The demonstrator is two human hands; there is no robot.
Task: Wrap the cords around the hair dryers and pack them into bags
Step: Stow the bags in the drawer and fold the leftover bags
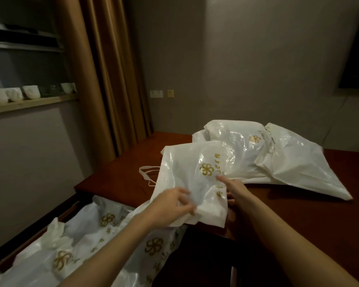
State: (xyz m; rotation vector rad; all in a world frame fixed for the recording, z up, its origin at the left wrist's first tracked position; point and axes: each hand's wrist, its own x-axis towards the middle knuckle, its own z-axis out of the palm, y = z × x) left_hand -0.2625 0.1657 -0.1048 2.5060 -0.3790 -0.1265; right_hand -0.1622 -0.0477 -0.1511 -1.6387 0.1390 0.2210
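A white plastic bag (195, 168) with a gold flower logo lies on the dark red table (298, 214), its drawstring loops trailing to the left. My left hand (174, 204) pinches the bag's folded near corner. My right hand (230, 189) rests on the bag's right side, index finger stretched toward the logo. Behind it lies a pile of filled white bags (278, 154) of the same kind. No hair dryer or cord shows; whatever the bags hold is hidden.
Several more white logo bags (81, 245) lie in a low space at the lower left, beside the table's edge. A dark chair back (195, 266) stands below my arms. Brown curtains (112, 79) hang behind, and a shelf with white cups (29, 94) is on the left wall.
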